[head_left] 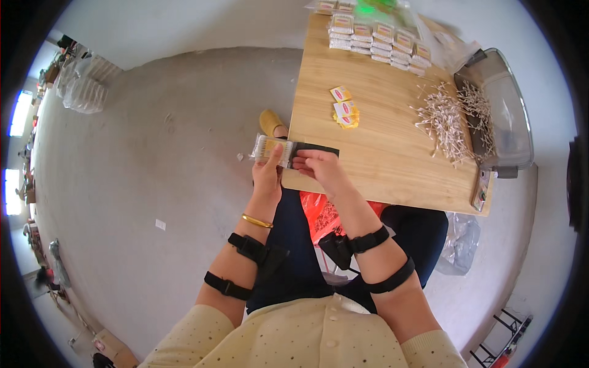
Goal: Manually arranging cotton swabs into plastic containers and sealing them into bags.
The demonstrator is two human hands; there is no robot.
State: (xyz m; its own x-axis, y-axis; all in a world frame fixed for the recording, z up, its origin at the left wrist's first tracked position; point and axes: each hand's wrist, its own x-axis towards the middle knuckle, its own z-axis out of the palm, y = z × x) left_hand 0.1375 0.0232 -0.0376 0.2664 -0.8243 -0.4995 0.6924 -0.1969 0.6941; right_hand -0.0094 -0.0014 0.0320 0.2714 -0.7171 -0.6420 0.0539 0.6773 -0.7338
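My left hand (266,178) holds a small clear packet of cotton swabs (265,147) beyond the table's near left corner, its thumb lying across the front. White swabs in a row and a yellow card show through the plastic. My right hand (320,169) has its fingers closed at the packet's right end; the exact grip is partly hidden. Behind those fingers, a flat black piece (319,149) reaches over the table edge. Further up the table lie several yellow and white cards (345,109) in a small overlapping pile.
Stacked swab packets (380,43) line the table's (380,165) far side. Loose cotton swabs (445,122) spill from a tipped clear bin (509,116) at the right. A phone-like object (480,190) lies at the near right corner. A red bag (322,218) hangs below the near edge.
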